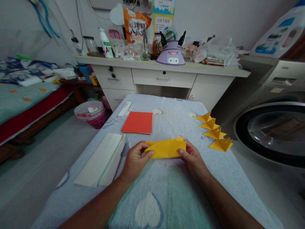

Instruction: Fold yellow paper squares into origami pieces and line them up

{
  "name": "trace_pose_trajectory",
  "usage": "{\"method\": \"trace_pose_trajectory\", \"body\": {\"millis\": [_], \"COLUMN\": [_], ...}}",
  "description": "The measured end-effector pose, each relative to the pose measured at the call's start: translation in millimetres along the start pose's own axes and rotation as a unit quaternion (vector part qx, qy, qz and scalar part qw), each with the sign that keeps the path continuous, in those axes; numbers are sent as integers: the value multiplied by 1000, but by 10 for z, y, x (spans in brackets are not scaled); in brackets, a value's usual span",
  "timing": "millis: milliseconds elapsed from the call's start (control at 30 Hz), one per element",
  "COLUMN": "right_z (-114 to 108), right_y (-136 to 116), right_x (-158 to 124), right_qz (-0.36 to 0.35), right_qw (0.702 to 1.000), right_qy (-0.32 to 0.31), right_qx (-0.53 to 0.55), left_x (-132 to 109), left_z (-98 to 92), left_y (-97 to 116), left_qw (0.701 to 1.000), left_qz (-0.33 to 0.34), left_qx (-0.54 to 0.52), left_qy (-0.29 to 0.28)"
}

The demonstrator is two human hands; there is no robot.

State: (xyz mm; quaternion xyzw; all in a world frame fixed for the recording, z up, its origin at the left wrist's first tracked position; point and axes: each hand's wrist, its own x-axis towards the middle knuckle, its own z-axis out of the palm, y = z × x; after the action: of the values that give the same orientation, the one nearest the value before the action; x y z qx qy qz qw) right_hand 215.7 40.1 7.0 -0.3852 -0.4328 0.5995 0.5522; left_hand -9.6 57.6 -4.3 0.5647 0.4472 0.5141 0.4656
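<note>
A folded sheet of yellow paper [166,149] stretches between my two hands, just above the cloth-covered table. My left hand [137,157] pinches its left end, thumb in front and fingers behind. At the opposite end my right hand [192,157] grips it the same way. Beyond the paper, slightly left, lies a stack of orange-red square paper [138,122]. Several folded yellow paper shapes [221,144] with upright points stand in a row along the table's right side. To the left of my left hand rests a folded pale sheet [102,159].
A small white box [124,109] lies near the table's far left corner. Behind the table stands a white desk [164,76] crowded with bottles, jars and bags. The washing machine [274,121] is at the right, a pink bin [91,113] on the left floor.
</note>
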Motion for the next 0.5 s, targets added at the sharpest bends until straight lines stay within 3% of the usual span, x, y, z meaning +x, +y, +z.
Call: {"method": "trace_pose_trajectory", "body": {"millis": [200,400,500], "right_z": [-22,-40,-30], "right_y": [15,48,46], "right_x": [-4,3,0], "right_qz": [20,28,27], "right_qw": [1000,1000,1000], "right_qy": [13,8,6], "right_qx": [-17,-6,0], "left_x": [-19,-12,17], "left_z": [14,62,45], "left_y": [8,142,161], "left_qw": [1000,990,988], "left_qz": [-6,-33,-72], "left_qx": [11,-134,-140], "left_qy": [7,1,-8]}}
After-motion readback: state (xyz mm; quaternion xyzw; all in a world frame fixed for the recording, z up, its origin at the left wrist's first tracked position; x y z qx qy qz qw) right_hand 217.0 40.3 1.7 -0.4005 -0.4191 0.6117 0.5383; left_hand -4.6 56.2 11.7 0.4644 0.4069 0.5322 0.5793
